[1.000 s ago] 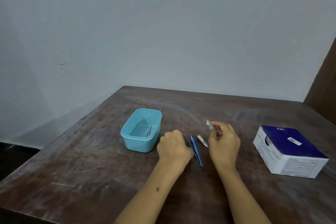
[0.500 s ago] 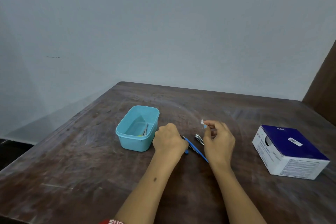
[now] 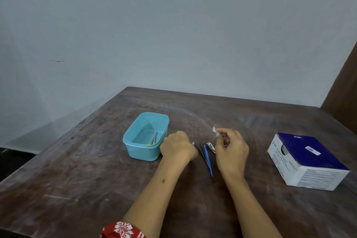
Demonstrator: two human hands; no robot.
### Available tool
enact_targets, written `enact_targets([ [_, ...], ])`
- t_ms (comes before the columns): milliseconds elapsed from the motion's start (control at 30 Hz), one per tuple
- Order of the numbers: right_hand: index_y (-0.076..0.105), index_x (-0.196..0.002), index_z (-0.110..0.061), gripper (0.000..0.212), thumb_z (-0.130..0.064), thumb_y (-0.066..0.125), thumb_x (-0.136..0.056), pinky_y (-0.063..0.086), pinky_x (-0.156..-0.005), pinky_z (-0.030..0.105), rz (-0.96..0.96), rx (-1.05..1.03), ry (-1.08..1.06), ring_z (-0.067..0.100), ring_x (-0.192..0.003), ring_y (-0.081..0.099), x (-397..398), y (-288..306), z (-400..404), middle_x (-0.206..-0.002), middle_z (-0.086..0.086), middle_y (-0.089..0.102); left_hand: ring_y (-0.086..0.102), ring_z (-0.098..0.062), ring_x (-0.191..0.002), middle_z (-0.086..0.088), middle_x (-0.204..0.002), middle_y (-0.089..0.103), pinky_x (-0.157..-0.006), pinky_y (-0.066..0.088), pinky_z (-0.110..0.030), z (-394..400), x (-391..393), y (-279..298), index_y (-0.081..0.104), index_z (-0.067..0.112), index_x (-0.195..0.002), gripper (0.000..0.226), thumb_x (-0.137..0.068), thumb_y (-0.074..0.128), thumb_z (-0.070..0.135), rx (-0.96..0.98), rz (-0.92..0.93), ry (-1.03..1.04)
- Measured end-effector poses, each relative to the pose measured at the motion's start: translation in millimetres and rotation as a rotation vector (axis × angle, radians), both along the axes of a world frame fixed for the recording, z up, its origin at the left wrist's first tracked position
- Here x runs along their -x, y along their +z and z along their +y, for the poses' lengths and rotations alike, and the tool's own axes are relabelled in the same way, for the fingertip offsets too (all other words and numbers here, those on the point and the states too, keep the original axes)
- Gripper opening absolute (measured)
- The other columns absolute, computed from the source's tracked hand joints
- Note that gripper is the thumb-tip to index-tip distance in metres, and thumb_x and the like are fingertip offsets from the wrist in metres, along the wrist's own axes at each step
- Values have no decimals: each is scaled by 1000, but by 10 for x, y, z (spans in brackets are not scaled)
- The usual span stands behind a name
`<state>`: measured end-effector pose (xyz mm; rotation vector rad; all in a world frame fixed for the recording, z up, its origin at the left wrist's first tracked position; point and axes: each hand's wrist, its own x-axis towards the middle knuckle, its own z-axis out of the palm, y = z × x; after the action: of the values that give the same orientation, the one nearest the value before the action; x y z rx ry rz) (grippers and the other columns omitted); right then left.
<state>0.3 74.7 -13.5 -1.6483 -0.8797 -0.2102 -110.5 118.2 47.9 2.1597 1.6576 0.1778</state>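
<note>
Head view. Person seated at a dark, scuffed wooden surface [image 3: 81, 164] that fills the lower half of the frame, with a pale wall behind it.

Right hand [image 3: 231, 150], centre-right of frame: raised just above the surface, grip clamped on a small white pad [image 3: 214, 129] pinched between thumb and forefinger. The pad sticks out up and to the left of the fingertips. A bit of blue shows right under it; it is too small to tell what it is.

Left hand [image 3: 177, 147], centre of frame: back of the hand toward the camera, fingers curled under, low over the surface. Whether its grip closes on anything cannot be told, as the fingertips are hidden behind the knuckles.

Between the two hands, lying on the surface side by side:
- dark tweezers [image 3: 201, 150], nearest the left hand;
- blue-handled tool [image 3: 207, 158], running toward the lower edge of the frame;
- nail clipper [image 3: 211, 147], just beside the right hand.

Left of the left hand and just beside it: open teal container [image 3: 135, 152], with a metal tool [image 3: 154, 138] lying inside against its right wall.

Right of frame, well apart from the hands: blue-and-white cardboard box [image 3: 307, 162], opening in its left face.

Bottom edge: red floral sleeve [image 3: 123, 230] on the left arm.
</note>
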Motion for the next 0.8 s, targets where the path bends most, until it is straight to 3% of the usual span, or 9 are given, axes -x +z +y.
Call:
enact_targets([
  [100,71,-88,-18,22,-1,61,-81,47,-64,29,0,-4,0,15,-66,58,8,-5,-3,-80,-4,60,61,-27,-102,-11,-110,63,-83,52,-33,-6,23,-11,58,7,-106,22,-84,59,13,27,46,-60],
  [167,71,-89,-18,22,0,60,-82,44,-63,21,-1,-14,3,14,-68,58,11,-10,-2,-81,-4,59,64,-28,-98,-12,-107,63,-84,55,-36,16,57,-24,59,6,-101,18,-84,59,9,29,-11,-67],
  [233,70,-89,-17,21,1,60,-83,39,-62,16,-4,-32,0,14,-70,59,15,-9,5,-83,-3,60,68,-27,-87,-12,-100,65,-77,58,-37,72,71,-66,60,5,-96,14,-84,63,9,26,-215,-42],
  [300,68,-90,-15,19,0,58,-85,38,-63,18,-10,-41,-3,15,-73,59,30,-4,12,-85,-2,61,69,-24,-74,-9,-90,67,-66,59,-32,93,47,-137,59,6,-103,22,-83,68,9,100,-537,-31],
  [367,66,-91,-13,16,-1,57,-87,42,-65,20,-4,-51,2,13,-75,59,52,-1,19,-86,-1,63,69,-19,-73,-5,-84,68,-65,60,-32,77,16,-242,60,5,-110,31,-81,69,6,150,-743,-49],
  [467,65,-96,-14,19,0,56,-86,51,-67,26,-10,-100,43,11,-80,63,103,9,18,-89,-2,66,69,-11,-78,0,-83,72,-73,60,-35,63,-26,-431,72,14,-100,19,-82,67,7,30,-827,-114],
  [633,69,-98,-12,27,7,58,-83,47,-63,7,-74,-161,77,8,-79,62,141,52,12,-92,-1,63,68,-7,-80,1,-89,71,-65,55,-15,22,-69,-493,70,15,-102,22,-85,62,3,42,-947,-157],
  [800,72,-91,-13,21,2,64,-79,50,-61,12,-115,-193,76,6,-71,63,179,82,-20,-85,-4,64,68,-4,-80,6,-86,72,-73,56,-20,-11,-72,-511,71,16,-99,26,-81,63,-1,16,-984,-171],
])
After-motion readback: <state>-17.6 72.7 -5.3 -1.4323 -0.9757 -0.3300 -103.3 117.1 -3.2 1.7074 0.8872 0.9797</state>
